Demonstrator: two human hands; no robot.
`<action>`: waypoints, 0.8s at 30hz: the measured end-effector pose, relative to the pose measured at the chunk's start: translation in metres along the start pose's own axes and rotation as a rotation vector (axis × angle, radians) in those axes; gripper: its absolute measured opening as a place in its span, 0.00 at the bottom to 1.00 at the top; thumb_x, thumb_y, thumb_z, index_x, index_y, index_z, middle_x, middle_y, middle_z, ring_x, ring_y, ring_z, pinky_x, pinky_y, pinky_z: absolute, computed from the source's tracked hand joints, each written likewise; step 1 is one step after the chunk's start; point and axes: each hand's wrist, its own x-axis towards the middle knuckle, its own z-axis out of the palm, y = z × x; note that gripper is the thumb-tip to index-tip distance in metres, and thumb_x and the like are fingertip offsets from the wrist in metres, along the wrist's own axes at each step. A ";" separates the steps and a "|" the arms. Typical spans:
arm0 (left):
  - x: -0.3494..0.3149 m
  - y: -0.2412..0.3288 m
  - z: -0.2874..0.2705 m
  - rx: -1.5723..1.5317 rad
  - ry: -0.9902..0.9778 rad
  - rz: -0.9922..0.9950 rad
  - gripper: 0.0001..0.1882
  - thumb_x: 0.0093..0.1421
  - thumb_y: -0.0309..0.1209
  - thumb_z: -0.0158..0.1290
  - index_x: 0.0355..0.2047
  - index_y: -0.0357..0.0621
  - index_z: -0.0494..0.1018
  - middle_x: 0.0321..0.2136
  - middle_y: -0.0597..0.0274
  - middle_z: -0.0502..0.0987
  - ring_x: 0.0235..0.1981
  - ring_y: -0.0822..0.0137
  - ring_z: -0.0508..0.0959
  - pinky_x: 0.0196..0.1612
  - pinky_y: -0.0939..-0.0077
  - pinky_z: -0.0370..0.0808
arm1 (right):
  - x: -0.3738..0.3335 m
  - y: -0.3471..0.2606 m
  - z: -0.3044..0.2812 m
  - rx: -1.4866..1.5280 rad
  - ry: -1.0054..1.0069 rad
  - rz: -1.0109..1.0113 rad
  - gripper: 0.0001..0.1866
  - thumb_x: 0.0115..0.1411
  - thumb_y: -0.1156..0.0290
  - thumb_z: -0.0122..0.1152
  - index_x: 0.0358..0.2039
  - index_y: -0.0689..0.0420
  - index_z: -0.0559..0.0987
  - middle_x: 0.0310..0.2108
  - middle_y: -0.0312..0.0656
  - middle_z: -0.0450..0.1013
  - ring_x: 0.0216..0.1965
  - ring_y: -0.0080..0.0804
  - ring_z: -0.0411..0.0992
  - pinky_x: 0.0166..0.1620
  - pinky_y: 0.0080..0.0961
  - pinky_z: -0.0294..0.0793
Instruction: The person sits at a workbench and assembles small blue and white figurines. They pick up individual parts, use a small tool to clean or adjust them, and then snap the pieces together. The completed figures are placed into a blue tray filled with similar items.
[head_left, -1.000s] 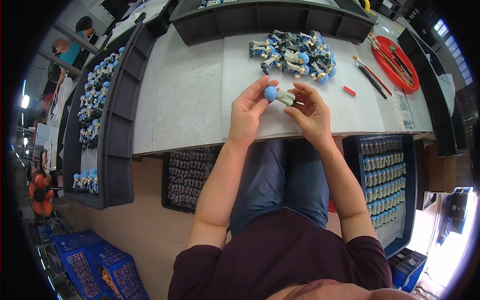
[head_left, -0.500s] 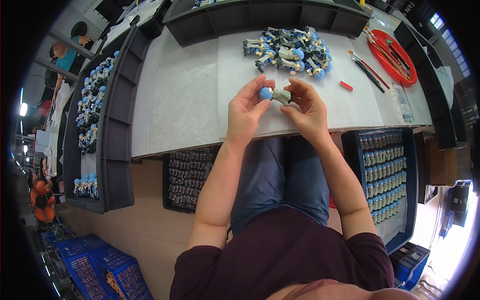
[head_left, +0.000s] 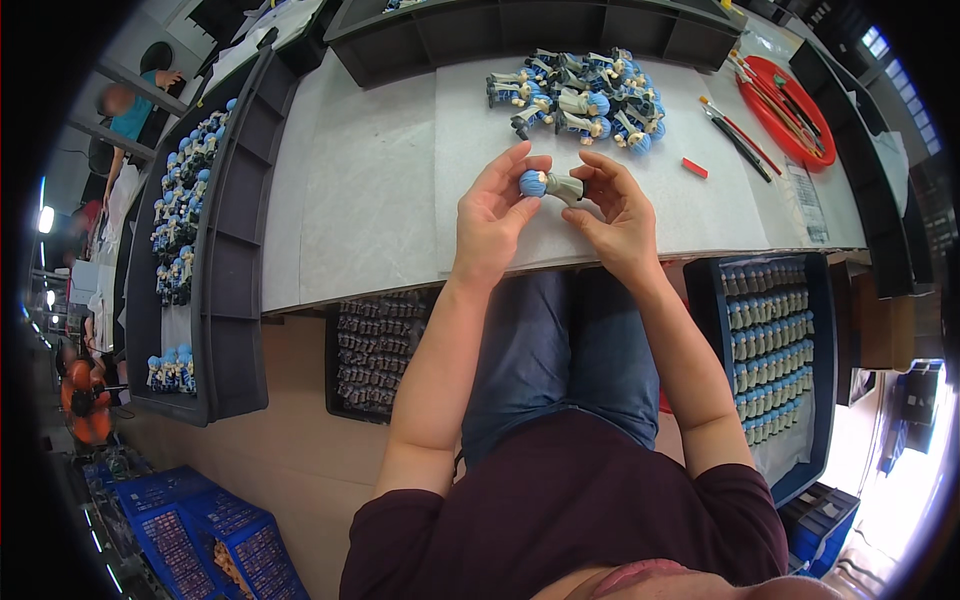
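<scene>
Our left hand [head_left: 488, 218] pinches the figure [head_left: 554, 188] by its blue head, our right hand [head_left: 624, 215] by its feet; we hold it sideways over the table [head_left: 360, 185], nearer us than the pile [head_left: 585, 100]

In the upper centre of the frame, a bare left hand [head_left: 490, 215] holds the round blue-haired head of a small figurine in a pale grey-green coat [head_left: 566, 189]; a bare right hand [head_left: 620, 215] grips its dark foot end. Just above lies a heap of blue-haired figurines [head_left: 580, 103]. At upper right, a round red plastic tray [head_left: 816, 160] holds brushes [head_left: 785, 105]. A long dark grey plastic crate [head_left: 225, 300] fills the left side.
</scene>
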 end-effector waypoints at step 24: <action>0.001 -0.005 0.006 0.031 0.083 -0.024 0.17 0.61 0.33 0.50 0.49 0.39 0.69 0.35 0.64 0.73 0.34 0.75 0.74 0.40 0.76 0.78 | 0.001 0.000 -0.004 0.163 0.068 0.041 0.18 0.59 0.73 0.56 0.50 0.63 0.69 0.44 0.43 0.67 0.46 0.24 0.66 0.46 0.21 0.69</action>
